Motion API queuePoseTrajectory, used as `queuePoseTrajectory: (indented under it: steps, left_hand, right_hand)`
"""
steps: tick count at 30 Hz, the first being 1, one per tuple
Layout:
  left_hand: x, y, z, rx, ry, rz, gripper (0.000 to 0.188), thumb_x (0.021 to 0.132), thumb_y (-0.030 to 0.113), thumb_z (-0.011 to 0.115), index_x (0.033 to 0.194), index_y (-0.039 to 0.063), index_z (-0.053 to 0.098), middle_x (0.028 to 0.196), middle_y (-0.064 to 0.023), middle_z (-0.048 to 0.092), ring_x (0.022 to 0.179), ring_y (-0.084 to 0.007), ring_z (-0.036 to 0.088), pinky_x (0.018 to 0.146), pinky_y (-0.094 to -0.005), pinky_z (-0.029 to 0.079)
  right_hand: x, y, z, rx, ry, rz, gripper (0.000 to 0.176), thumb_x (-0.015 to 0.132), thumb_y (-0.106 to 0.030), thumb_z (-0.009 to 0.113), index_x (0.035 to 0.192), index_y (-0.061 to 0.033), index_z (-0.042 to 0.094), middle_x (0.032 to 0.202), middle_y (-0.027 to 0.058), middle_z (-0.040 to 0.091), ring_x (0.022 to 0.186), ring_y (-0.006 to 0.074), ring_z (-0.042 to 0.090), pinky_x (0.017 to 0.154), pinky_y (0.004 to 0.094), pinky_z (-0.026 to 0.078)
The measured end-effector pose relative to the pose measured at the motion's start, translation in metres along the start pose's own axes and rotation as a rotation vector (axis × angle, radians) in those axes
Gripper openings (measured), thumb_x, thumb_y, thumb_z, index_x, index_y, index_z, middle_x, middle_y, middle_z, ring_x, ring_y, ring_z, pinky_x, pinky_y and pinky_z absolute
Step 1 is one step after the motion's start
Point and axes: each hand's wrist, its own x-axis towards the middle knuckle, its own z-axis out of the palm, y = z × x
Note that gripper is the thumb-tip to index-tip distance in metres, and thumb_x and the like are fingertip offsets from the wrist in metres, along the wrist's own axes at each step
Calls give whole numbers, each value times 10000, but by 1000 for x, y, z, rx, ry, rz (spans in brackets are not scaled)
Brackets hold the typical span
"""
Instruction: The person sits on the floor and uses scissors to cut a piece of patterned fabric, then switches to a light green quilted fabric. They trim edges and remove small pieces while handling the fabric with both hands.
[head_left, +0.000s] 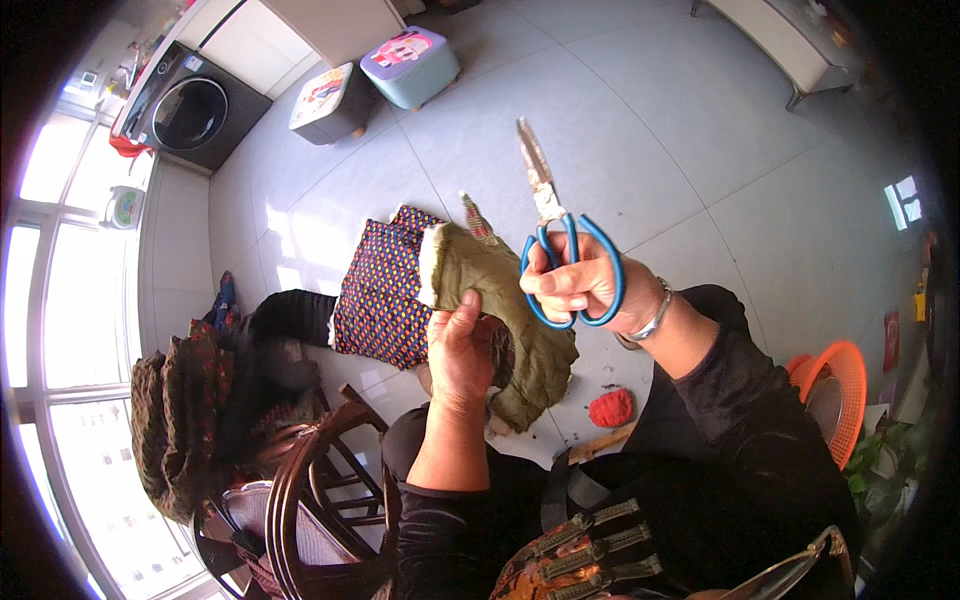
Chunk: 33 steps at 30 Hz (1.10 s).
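In my right hand (581, 281) is a pair of scissors (550, 202) with blue handles. Its blades are together, point up and away from me, and bear whitish and brownish patches. My left hand (461, 345) grips the edge of an olive-green padded cloth piece (517, 330), thumb on top; a white layer shows along its upper left edge. Right behind that piece lies a dark fabric (382, 289) with a pattern of small coloured dots. A narrow striped strip (476, 217) sticks out beyond the green cloth. The scissors are apart from the cloth.
A red bundle (611, 408) lies on the tiled floor near my legs. At the left stand a dark wooden chair (289, 517) and a heap of dark patterned cloth (180, 420). An orange plastic basket (844, 397) is at the right. Farther off are two stools (411, 67) and a washing machine (202, 105).
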Motion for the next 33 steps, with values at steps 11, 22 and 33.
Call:
queuePoseTrajectory:
  steps: [11,22,33]
  left_hand:
    - [7,-3,-10,-52,2,-4,316,871,214,594,1078,-24,591,923,-118,674,782,-220,659,677,-319,520]
    - [4,-11,1,-6,-58,-36,353,891,185,582,1195,12,538,1088,-72,632,903,-163,618,755,-294,487]
    - [7,-11,-1,-40,-20,-58,344,896,188,575,1194,21,537,1081,-81,634,942,-194,620,796,-323,489]
  right_hand:
    - [2,-7,-3,-607,450,-417,221,804,13,647,947,-83,509,841,39,603,622,57,515,539,206,435]
    - [6,21,4,-1117,306,-330,287,782,-59,710,887,-43,444,793,24,586,690,77,528,638,249,462]
    - [-4,9,3,-419,199,-51,171,782,-1,657,877,-53,525,769,41,576,520,74,479,484,213,408]
